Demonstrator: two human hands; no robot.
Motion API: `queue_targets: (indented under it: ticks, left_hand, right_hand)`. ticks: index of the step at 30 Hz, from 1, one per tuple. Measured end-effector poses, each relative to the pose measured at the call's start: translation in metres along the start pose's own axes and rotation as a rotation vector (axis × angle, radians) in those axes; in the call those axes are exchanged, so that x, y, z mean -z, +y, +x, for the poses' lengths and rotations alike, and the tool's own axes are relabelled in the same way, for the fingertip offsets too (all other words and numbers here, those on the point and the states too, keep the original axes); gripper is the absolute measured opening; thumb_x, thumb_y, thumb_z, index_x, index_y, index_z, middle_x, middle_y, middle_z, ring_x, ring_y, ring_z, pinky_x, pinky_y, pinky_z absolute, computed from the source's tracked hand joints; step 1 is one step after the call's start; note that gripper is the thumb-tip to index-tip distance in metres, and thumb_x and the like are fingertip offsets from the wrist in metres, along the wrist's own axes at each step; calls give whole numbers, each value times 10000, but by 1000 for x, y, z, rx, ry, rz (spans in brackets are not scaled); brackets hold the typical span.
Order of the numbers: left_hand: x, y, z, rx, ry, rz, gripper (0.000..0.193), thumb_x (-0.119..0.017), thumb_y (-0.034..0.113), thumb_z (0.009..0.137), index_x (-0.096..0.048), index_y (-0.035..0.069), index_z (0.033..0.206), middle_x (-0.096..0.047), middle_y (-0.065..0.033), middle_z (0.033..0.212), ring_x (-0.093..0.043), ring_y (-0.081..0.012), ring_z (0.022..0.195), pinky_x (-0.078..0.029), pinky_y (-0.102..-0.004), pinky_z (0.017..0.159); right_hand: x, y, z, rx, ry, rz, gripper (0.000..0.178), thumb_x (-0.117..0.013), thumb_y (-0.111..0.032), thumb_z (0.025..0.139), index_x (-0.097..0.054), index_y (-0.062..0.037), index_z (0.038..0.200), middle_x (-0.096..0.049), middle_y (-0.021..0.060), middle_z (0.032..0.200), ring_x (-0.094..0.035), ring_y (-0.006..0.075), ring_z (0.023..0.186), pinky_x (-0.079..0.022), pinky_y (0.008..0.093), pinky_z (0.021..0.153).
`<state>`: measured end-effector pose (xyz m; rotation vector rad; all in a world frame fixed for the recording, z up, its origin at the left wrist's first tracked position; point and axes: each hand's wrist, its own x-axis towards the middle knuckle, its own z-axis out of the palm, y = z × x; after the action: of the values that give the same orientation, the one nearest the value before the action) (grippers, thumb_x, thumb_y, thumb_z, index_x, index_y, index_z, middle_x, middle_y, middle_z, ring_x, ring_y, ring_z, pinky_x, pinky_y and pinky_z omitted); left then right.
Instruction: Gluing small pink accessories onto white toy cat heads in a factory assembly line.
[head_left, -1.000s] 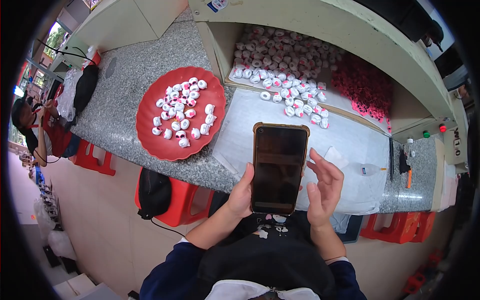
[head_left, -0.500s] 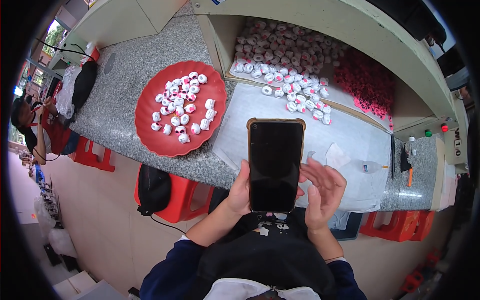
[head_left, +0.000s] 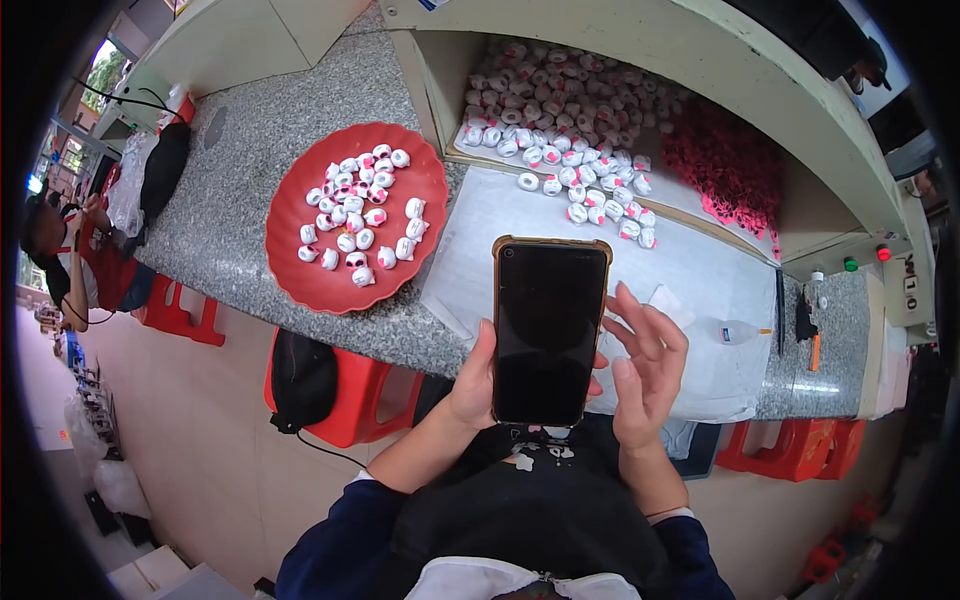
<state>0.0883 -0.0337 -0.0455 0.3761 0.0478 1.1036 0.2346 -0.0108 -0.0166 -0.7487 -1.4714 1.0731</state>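
Note:
A smartphone (head_left: 548, 335) with a dark screen and a brownish case stands upright in front of me. My left hand (head_left: 474, 385) grips it, thumb along the left edge, and fingertips show past the right edge. Beside that edge is my right hand (head_left: 648, 375), palm half turned inward and fingers loosely spread, holding nothing. Behind the phone, white paper (head_left: 480, 225) covers part of the granite worktop. To the left rests a red scalloped plate (head_left: 290, 215) with many small white pieces (head_left: 352, 205) marked in pink and black.
An open shelf compartment holds heaped white pieces (head_left: 545, 95) and a pile of small pink parts (head_left: 725, 160). On the right lie a small clear bottle (head_left: 738, 332) and an orange-handled tool (head_left: 815, 352). Red stools (head_left: 370, 410) stand below. Another person (head_left: 75, 250) sits at far left.
My right hand's fingers have lifted and spread a little beside the phone. The left hand keeps its hold. The whole view has shifted slightly.

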Motion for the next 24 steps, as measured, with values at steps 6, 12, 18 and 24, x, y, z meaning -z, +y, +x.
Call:
queue_targets:
  ticks: [6, 12, 18, 24]
  left_hand:
    - [-3, 0, -2, -62, 130, -182, 750, -170, 603, 770, -163, 35, 1260, -357, -230, 1167, -447, -343, 1009, -393, -411, 830]
    - [2, 3, -3, -55, 51, -73, 726, -188, 582, 783, -168, 32, 1257, -352, -216, 1180, -442, -333, 1017, -391, -409, 833]
    - [0, 3, -2, -21, 171, 188, 673, -192, 542, 808, -181, 38, 1255, -323, -168, 1221, -397, -289, 1075, -388, -405, 838]
    - [13, -2, -6, -79, 57, -40, 634, -215, 518, 822, -244, 27, 1224, -358, -135, 1203, -394, -241, 1084, -347, -378, 887]
  right_hand:
    - [-9, 0, 0, 19, -20, 87, 367, -415, 8, 763, -271, 29, 1099, -374, 260, 1150, -419, 279, 1065, -353, 349, 875]
    - [-8, 2, 0, 11, -18, 64, 360, -414, -11, 769, -271, 22, 1098, -370, 256, 1156, -447, 261, 1025, -366, 343, 855]
    - [-13, 1, -6, -68, 96, 91, 378, -422, -95, 779, -262, -4, 1109, -385, 243, 1157, -429, 265, 1047, -360, 347, 852]
    - [-11, 5, -7, -59, 48, 73, 338, -420, -15, 769, -284, 12, 1076, -372, 248, 1162, -443, 259, 1030, -364, 341, 854]
